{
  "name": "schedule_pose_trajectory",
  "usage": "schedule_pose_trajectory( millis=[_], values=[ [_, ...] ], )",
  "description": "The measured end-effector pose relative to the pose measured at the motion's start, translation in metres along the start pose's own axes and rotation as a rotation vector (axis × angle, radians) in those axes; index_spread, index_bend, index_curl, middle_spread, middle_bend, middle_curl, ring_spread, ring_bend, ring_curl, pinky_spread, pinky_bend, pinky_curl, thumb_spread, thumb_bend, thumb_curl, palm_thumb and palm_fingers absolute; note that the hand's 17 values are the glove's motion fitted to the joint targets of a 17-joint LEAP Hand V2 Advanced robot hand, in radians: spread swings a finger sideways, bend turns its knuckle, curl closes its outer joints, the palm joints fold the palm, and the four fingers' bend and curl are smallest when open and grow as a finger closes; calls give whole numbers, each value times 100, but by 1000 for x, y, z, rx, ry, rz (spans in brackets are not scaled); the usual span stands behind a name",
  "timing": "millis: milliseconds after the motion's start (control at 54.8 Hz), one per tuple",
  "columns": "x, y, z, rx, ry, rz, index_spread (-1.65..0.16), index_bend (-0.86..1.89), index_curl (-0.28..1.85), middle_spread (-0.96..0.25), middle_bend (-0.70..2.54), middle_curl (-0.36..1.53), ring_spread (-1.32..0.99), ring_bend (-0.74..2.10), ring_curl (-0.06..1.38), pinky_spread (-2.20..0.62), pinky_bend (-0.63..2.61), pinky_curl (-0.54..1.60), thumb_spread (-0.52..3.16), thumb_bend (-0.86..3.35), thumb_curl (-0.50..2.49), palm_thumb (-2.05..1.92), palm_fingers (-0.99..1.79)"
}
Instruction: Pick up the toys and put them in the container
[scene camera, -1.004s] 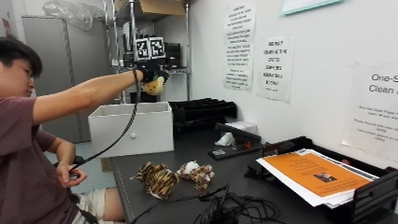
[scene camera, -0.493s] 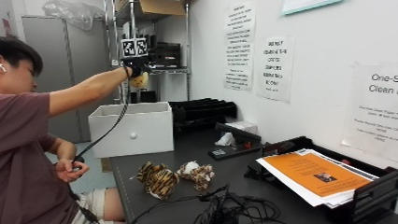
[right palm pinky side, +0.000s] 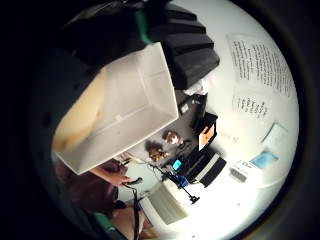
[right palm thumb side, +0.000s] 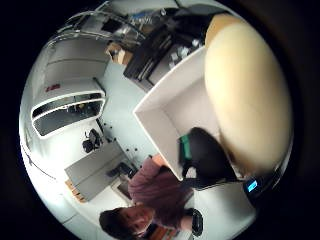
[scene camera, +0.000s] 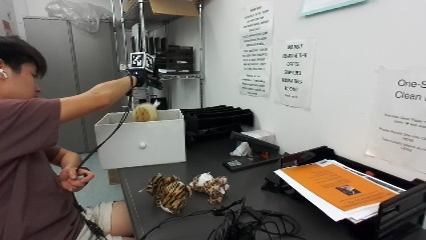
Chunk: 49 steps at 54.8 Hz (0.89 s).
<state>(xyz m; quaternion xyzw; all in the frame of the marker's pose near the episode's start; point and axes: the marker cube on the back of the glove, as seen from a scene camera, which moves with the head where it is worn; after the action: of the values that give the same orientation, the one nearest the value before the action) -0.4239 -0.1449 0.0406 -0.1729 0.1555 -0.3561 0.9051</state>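
From the outside view, a person at the left edge reaches the gloved right hand (scene camera: 140, 78) out high over the white container (scene camera: 141, 142) standing at the far end of the dark tabletop (scene camera: 200, 172). A tan plush toy (scene camera: 144, 112) sits at the container's top opening, its fuzzy top showing above the rim, apart from the hand above it. The hand's fingers hang down with nothing between them, so it has let go. Nearer the camera on the tabletop lie two more toys side by side: a tiger-striped plush (scene camera: 168, 190) and a smaller brown-and-white plush (scene camera: 210, 185). A tangle of black cables (scene camera: 247, 226) lies in front of them, and a black tray of papers with an orange sheet (scene camera: 334, 188) sits at the right.

In the little finger side palm view, the container (right palm pinky side: 131, 107) is seen from above with its white inside open, the tan toy (right palm pinky side: 79, 117) blurred against one wall, and the two striped toys (right palm pinky side: 164, 145) small on the tabletop beyond.

In the thumb side palm view, the tan toy (right palm thumb side: 247, 95) looms large beside the container's white wall (right palm thumb side: 165, 125).
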Motion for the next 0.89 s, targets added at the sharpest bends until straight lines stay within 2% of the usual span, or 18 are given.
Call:
schedule_pose_trajectory(
  millis=[18, 37, 146, 256, 493, 584, 749, 895],
  values=[
    [0, 0, 0, -1, 2, -1, -31, 12, 79, -16, 48, 70, -22, 102, 67, -13, 147, 62, 55, -8, 102, 30, -86],
    [0, 2, 0, -4, 7, 3, -30, 8, 75, -12, 40, 66, -19, 93, 65, -11, 146, 61, 61, -11, 98, 23, -86],
    [9, 12, -8, 59, -5, 45, -25, -2, 54, 0, 14, 54, -7, 62, 53, -2, 132, 54, 88, -6, 83, 10, -66],
    [23, 29, -19, 76, 8, 49, -22, -3, 41, 5, 8, 45, 0, 48, 45, 3, 121, 49, 104, -3, 72, 5, -55],
    [83, 67, -47, 73, 58, 283, -19, -2, 22, 7, 9, 34, 5, 37, 41, 6, 104, 40, 118, -2, 56, 3, -45],
    [127, 104, -42, 73, 67, 389, -18, -2, 17, 6, 10, 31, 6, 36, 40, 7, 101, 39, 120, -2, 52, 3, -42],
    [207, 172, 5, 5, 53, 521, -18, -3, 10, 5, 14, 30, 4, 44, 42, 6, 100, 38, 125, -1, 47, 7, -34],
    [271, 213, 76, -46, -6, 589, -18, -1, 7, 4, 14, 29, 3, 44, 42, 6, 99, 37, 126, -1, 43, 8, -34]
  ],
)
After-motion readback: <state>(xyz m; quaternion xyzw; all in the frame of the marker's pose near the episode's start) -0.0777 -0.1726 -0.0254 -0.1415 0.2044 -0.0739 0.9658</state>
